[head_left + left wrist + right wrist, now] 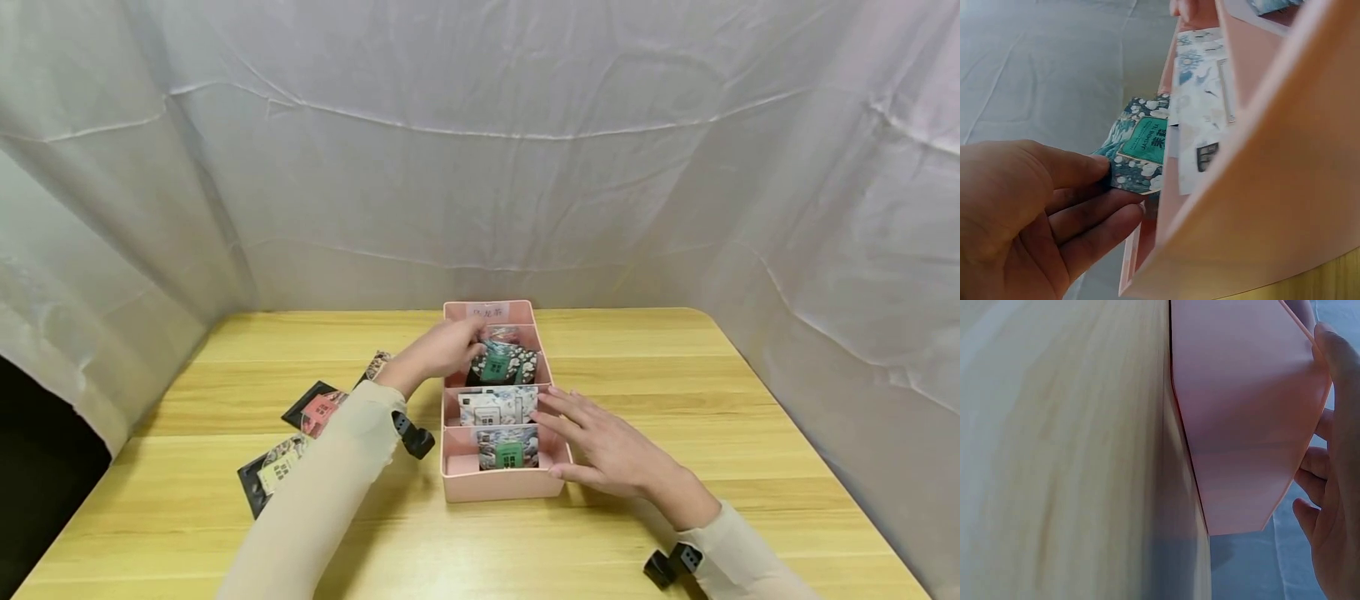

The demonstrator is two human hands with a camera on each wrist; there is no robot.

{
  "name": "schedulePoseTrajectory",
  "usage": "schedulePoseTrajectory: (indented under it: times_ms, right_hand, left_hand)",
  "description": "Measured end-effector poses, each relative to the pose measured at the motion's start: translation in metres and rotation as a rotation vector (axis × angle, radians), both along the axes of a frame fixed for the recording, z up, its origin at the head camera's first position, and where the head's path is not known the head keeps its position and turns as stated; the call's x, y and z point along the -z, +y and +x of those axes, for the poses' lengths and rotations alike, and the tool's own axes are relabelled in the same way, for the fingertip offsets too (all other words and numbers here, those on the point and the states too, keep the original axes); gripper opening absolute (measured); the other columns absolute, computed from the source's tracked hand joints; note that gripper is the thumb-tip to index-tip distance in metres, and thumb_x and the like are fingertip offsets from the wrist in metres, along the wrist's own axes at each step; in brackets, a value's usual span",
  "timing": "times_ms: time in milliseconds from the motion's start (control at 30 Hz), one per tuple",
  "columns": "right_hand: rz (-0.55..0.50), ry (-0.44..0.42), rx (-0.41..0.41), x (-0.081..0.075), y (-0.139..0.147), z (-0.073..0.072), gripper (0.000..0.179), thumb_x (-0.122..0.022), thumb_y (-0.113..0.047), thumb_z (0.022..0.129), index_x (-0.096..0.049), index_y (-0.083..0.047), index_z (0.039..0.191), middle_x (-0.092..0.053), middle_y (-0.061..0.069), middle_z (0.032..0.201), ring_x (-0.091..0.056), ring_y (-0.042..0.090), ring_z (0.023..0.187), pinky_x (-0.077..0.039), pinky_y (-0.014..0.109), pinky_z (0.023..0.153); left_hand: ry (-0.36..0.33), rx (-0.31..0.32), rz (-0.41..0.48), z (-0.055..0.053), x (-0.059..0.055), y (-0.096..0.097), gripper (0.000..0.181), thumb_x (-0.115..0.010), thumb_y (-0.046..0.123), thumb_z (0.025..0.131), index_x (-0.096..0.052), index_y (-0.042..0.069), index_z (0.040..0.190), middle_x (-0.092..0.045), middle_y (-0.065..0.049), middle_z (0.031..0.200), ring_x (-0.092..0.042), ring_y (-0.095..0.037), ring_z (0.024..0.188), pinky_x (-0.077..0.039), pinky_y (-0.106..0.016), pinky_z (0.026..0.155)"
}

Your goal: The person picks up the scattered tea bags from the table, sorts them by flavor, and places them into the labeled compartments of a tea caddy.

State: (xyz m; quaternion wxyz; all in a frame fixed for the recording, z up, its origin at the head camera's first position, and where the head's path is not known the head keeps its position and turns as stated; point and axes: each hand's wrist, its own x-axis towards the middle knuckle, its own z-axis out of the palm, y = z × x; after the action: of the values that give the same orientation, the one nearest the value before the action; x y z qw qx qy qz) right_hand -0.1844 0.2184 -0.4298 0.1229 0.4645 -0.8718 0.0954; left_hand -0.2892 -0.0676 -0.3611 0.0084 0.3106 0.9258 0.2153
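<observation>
A long pink divided box [504,487] stands on the table with tea packets upright in its compartments. My left hand [444,346] reaches over the far half and pinches the edge of a dark floral jasmine tea packet [1142,145] with a green label between thumb and fingers. That packet sits partly down in its compartment. A white floral packet [491,407] stands in the compartment nearer me, and a blue-grey packet with a green label [508,450] in the nearest one. My right hand [611,442] rests along the box's right rim, fingers extended and holding no packet.
Left of the box, partly behind my left sleeve, lie a dark packet with a red label [318,410], one with a yellow label [276,473] and another patterned packet [377,364]. A pale curtain [480,208] hangs behind the wooden table [637,350].
</observation>
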Motion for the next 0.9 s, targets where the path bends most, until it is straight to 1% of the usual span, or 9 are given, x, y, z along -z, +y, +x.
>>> schedulePoseTrajectory:
  times_ms: [133,267,367,433,567,600,667,700,900]
  right_hand:
    - [-0.001,-0.003,0.004,0.000,0.000,0.000,0.068,-0.055,-0.052,0.095,-0.043,-0.010,0.148,-0.032,0.012,0.157,-0.027,0.029,0.144,-0.021,0.044,0.117]
    - [-0.001,-0.001,0.004,0.000,0.000,0.000,0.068,-0.053,-0.053,0.096,-0.043,-0.010,0.148,-0.032,0.012,0.156,-0.027,0.030,0.144,-0.021,0.044,0.117]
    - [0.001,-0.002,0.006,0.000,0.000,0.000,0.069,-0.053,-0.054,0.096,-0.043,-0.011,0.148,-0.032,0.012,0.156,-0.027,0.030,0.144,-0.023,0.045,0.117]
    - [0.002,-0.005,0.010,0.000,0.001,0.000,0.068,-0.053,-0.054,0.096,-0.042,-0.012,0.149,-0.032,0.012,0.157,-0.026,0.029,0.144,-0.024,0.047,0.116]
    - [0.001,0.000,0.011,-0.001,0.001,0.001,0.068,-0.054,-0.053,0.096,-0.043,-0.012,0.148,-0.031,0.012,0.157,-0.025,0.030,0.144,-0.025,0.049,0.115]
    - [-0.001,-0.002,0.012,-0.001,0.001,0.002,0.068,-0.054,-0.053,0.095,-0.043,-0.012,0.148,-0.031,0.012,0.157,-0.025,0.030,0.145,-0.026,0.049,0.115]
    - [-0.002,-0.003,0.012,-0.002,0.001,0.003,0.068,-0.055,-0.052,0.095,-0.043,-0.011,0.148,-0.031,0.013,0.157,-0.025,0.030,0.145,-0.026,0.049,0.115]
    - [-0.001,-0.006,0.015,-0.002,0.001,0.003,0.068,-0.055,-0.052,0.095,-0.043,-0.012,0.148,-0.031,0.012,0.157,-0.025,0.030,0.145,-0.026,0.050,0.115]
    - [0.009,-0.028,0.031,-0.004,0.001,0.004,0.069,-0.054,-0.053,0.095,-0.041,-0.012,0.149,-0.030,0.011,0.157,-0.024,0.030,0.145,-0.026,0.050,0.115]
  left_hand:
    - [-0.004,0.003,-0.063,-0.001,0.004,0.004,0.006,-0.057,0.015,0.100,-0.055,0.010,0.098,-0.057,-0.001,0.081,-0.055,-0.017,0.073,-0.049,-0.032,0.066]
    - [0.047,0.026,-0.117,0.001,0.007,0.006,0.005,-0.058,0.013,0.099,-0.055,0.010,0.100,-0.057,-0.001,0.083,-0.056,-0.017,0.076,-0.050,-0.033,0.070]
    - [0.083,0.034,-0.150,0.002,0.009,0.005,0.012,-0.059,0.013,0.098,-0.058,0.009,0.109,-0.058,0.000,0.083,-0.057,-0.017,0.075,-0.050,-0.033,0.070]
    - [0.103,0.027,-0.177,0.003,0.011,0.005,0.026,-0.060,0.015,0.098,-0.060,0.009,0.123,-0.065,-0.003,0.092,-0.060,-0.018,0.079,-0.053,-0.033,0.076]
    - [0.159,-0.003,-0.235,0.006,0.011,0.003,0.022,-0.063,0.017,0.096,-0.066,0.011,0.117,-0.069,-0.004,0.096,-0.063,-0.020,0.083,-0.054,-0.037,0.081]
    - [0.161,-0.012,-0.235,0.006,0.011,0.002,0.024,-0.063,0.018,0.096,-0.066,0.011,0.119,-0.070,-0.005,0.100,-0.064,-0.021,0.086,-0.055,-0.038,0.084]
    - [0.168,-0.031,-0.225,0.008,0.009,0.000,0.015,-0.063,0.018,0.096,-0.068,0.012,0.109,-0.069,-0.002,0.095,-0.065,-0.021,0.086,-0.055,-0.038,0.082]
    - [0.166,-0.040,-0.211,0.009,0.008,-0.001,0.015,-0.062,0.018,0.096,-0.068,0.012,0.108,-0.070,-0.003,0.098,-0.066,-0.022,0.088,-0.055,-0.039,0.084]
    - [0.172,-0.088,-0.099,0.012,0.008,-0.014,0.014,-0.060,0.020,0.097,-0.067,0.012,0.107,-0.069,-0.002,0.100,-0.064,-0.021,0.091,-0.053,-0.039,0.086]
